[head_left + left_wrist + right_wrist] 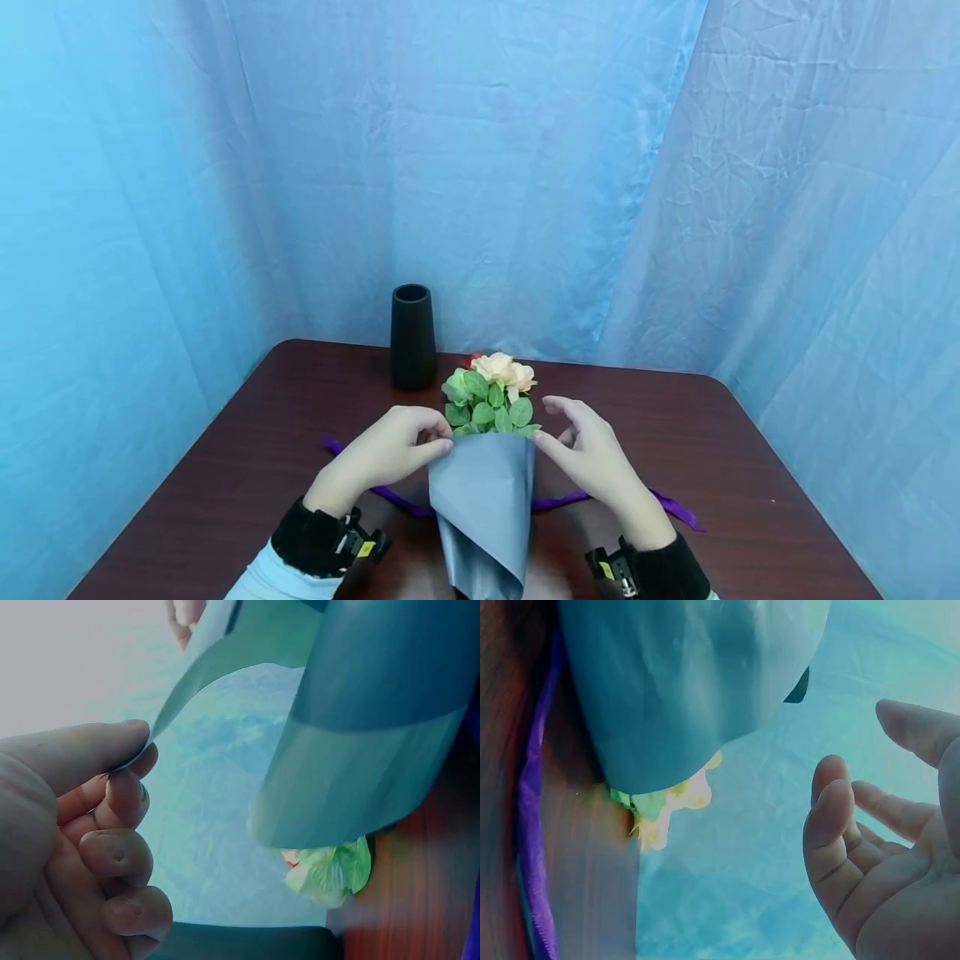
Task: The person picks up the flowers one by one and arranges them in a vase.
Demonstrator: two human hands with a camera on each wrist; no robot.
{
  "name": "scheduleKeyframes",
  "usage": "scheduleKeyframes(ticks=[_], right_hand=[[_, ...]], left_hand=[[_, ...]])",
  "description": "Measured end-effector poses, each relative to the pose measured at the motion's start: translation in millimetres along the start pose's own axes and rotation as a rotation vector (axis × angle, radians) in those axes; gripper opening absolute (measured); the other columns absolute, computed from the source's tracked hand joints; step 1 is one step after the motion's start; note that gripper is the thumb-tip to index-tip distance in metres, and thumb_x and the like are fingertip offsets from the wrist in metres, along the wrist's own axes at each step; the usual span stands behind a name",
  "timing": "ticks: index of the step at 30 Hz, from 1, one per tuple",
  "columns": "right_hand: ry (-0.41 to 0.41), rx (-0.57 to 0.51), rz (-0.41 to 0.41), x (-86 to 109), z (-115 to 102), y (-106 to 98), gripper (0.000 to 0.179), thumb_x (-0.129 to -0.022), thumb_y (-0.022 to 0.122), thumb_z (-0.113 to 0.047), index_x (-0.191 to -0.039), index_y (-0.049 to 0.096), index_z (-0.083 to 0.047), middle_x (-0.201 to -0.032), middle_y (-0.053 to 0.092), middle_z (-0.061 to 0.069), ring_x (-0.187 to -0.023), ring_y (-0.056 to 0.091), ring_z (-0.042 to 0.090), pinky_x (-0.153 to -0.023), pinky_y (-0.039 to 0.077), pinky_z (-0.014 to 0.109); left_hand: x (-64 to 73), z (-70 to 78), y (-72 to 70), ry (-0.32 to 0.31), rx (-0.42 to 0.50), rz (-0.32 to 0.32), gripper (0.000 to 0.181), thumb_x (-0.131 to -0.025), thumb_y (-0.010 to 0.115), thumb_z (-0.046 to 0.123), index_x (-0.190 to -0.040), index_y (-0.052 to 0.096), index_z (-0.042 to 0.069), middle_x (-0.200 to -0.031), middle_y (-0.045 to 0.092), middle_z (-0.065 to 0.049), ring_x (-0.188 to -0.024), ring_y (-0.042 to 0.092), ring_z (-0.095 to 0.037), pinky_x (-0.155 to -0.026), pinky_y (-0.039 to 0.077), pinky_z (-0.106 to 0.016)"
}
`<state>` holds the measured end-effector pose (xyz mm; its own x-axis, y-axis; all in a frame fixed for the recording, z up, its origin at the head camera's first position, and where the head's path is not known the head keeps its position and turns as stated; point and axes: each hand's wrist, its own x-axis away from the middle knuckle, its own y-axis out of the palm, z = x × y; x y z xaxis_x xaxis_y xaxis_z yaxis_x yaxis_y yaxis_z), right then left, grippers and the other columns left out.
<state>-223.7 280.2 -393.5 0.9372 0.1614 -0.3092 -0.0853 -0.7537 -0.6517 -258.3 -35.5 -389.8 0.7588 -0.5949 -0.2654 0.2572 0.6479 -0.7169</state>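
Note:
A bouquet wrapped in grey-blue wrapping paper [486, 492] lies on the table, with cream roses [507, 372], green leaves [483, 408] and a bit of red bloom past the paper's top edge. My left hand [401, 442] is at the upper left of the wrap. In the left wrist view, its thumb and forefinger pinch a lifted edge of the wrapping paper [187, 679], the other fingers curled below. At the upper right, beside the leaves, my right hand [588, 450] has its thumb and fingers spread apart. Nothing is between them in the right wrist view.
Under the bouquet a purple ribbon [558, 502] runs crosswise, its ends out on both sides. A tall black vase [412, 337] stands behind, left of the flowers. Blue cloth [480, 167] hangs around the dark red-brown table [750, 500].

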Motion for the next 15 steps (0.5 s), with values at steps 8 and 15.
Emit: scheduleKeyframes(ticks=[8,15], right_hand=[[-0.137,0.013,-0.097,3.5,-8.6,2.9,0.056,-0.094,0.077,-0.026,-0.144,0.055,-0.018,-0.137,0.058,-0.001,-0.075,0.062,0.006,-0.061,0.053,0.028],[-0.170,-0.011,-0.197,4.7,-11.9,8.5,0.057,-0.095,0.076,-0.024,-0.146,0.053,-0.015,-0.139,0.057,-0.001,-0.077,0.061,0.008,-0.061,0.053,0.028]], left_hand=[[-3.3,6.5,9.3,0.050,-0.043,-0.004,0.007,-0.097,0.071,0.018,-0.095,0.073,0.024,-0.077,0.059,0.015,-0.070,0.055,-0.005,-0.066,0.051,-0.028],[-6.8,13.1,19.7,0.071,-0.055,-0.026,0.004,-0.098,0.071,0.020,-0.096,0.075,0.020,-0.074,0.058,0.016,-0.068,0.054,-0.003,-0.064,0.050,-0.026]])
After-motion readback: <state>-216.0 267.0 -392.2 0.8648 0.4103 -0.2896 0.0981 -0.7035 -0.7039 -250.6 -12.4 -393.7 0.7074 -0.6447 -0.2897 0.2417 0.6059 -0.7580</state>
